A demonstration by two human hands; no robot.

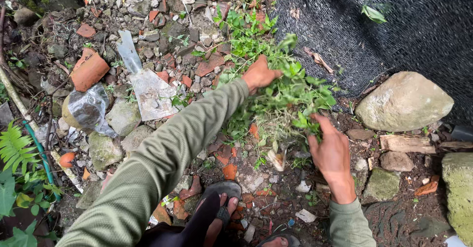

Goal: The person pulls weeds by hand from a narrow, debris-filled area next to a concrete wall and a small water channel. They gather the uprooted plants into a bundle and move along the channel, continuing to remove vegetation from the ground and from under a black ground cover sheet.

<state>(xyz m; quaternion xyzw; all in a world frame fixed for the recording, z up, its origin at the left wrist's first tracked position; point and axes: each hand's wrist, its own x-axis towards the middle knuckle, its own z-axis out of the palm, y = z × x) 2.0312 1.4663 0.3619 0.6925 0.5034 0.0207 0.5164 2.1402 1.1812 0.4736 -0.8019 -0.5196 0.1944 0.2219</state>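
One trowel (148, 87), two hands (258, 73) (331, 151), one large stone (403, 100).

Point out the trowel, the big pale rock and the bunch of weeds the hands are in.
trowel (150, 93): head view, on the flat metal blade.
big pale rock (403, 100): head view, middle of its top face.
bunch of weeds (290, 92): head view, leafy mass between both hands.

Olive-green long sleeves (162, 163) on both arms, cuffs at wrists; dark trousers (197, 227); black flip-flop sandal (224, 190), toes bare.
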